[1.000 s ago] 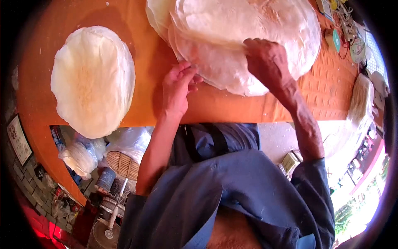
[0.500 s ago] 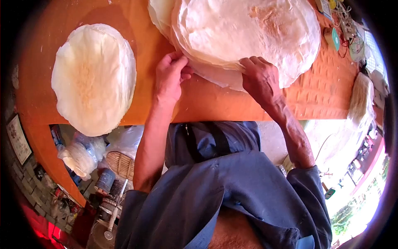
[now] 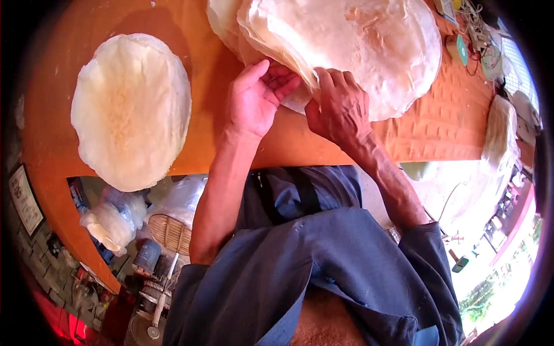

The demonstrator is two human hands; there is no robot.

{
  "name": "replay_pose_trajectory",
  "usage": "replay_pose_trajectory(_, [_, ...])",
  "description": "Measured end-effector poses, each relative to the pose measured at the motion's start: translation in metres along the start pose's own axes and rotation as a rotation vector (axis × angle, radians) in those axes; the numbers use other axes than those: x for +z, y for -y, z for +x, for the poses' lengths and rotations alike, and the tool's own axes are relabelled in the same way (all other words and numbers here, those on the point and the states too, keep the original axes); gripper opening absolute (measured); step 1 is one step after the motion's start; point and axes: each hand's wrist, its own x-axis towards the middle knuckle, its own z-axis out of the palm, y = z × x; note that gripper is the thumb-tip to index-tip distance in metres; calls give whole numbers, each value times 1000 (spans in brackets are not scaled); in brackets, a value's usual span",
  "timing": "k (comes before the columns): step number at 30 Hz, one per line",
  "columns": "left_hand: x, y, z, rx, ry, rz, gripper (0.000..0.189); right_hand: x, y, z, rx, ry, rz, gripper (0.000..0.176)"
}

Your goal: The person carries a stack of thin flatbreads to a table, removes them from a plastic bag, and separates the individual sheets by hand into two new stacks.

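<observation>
- The step in hand, as I judge it, is working the near edge of a large stack of thin, pale, round sheets (image 3: 352, 43), which lies on the orange-covered table (image 3: 202, 81) beyond the person's lap.
- The right hand (image 3: 343, 104) is back-up, its bent fingers at the near edge of the stack; it seems closed on the sheets there, though the exact pinch is partly hidden.
- The left hand (image 3: 257, 101) is palm-up just beside it, thumb standing apart from its loosely curled fingers, whose tips meet the stack's near left edge; whether any sheet lies between them I cannot tell.
- Several layers show along that edge, slightly spread and apparently raised between the two hands.
- A smaller oval stack of cream-coloured thin sheets (image 3: 130, 115) lies on the table well to the left, touched by neither hand.
- The next move would call for a light, even hold on the edge, fingertips feeling for single layers, since such thin sheets could crease or tear.
</observation>
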Motion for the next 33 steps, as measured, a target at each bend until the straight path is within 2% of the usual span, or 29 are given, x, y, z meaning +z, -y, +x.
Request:
replay_pose_trajectory(3, [4, 9, 7, 10, 20, -38, 32, 7, -1, 7, 11, -31, -33, 19])
replay_pose_trajectory(6, [8, 9, 8, 55, 41, 6, 31, -17, -29, 24, 11, 272, -120, 14])
replay_pose_trajectory(8, [-17, 10, 5, 62, -76, 257, 30, -34, -108, 39, 94, 17, -459, 15])
replay_pose_trajectory(10, [-30, 9, -5, 96, -248, 568, 30, -129, -70, 62, 104, -89, -155, 15])
replay_pose_trajectory(11, [-34, 7, -14, 109, -283, 602, 32, -177, -50, 73, 98, -143, -4, 18])
replay_pose_trajectory(12, [-38, 4, -24, 122, -321, 636, 35, -190, -44, 70, 11, -297, 1, 22])
replay_pose_trajectory(16, [-28, -1, -25, 112, -311, 639, 43, -183, -3, 44, -10, -234, -368, 23])
replay_pose_trajectory(18, [-12, 6, -21, 154, -230, 615, 37, -147, 5, 47, -169, -89, -391, 17])
replay_pose_trajectory(20, [-3, 16, -19, 185, -166, 600, 36, -116, 0, 38, -175, -44, -73, 7])
replay_pose_trajectory(22, [-5, 23, -14, 226, -107, 597, 38, -111, -2, 37, -44, 107, -17, 3])
replay_pose_trajectory(24, [-17, 15, -1, 287, -170, 573, 47, -123, -25, 41, 98, 155, 255, 12])
replay_pose_trajectory(26, [-25, -4, 7, 384, -269, 718, 48, -158, -31, 41, 105, 19, 336, 16])
replay_pose_trajectory(27, [-18, -9, 12, 365, -273, 714, 50, -181, -10, 44, 248, 12, 474, 17])
replay_pose_trajectory(30, [4, -23, 30, 334, -229, 679, 57, -195, 16, 33, 377, -88, 709, 32])
replay_pose_trajectory(32, [5, -16, 40, 334, -144, 620, 62, -186, -4, 37, 462, -108, 962, 29])
replay_pose_trajectory(33, [20, -13, 31, 318, -188, 488, 64, -186, -10, 40, 509, -143, 1048, 29])
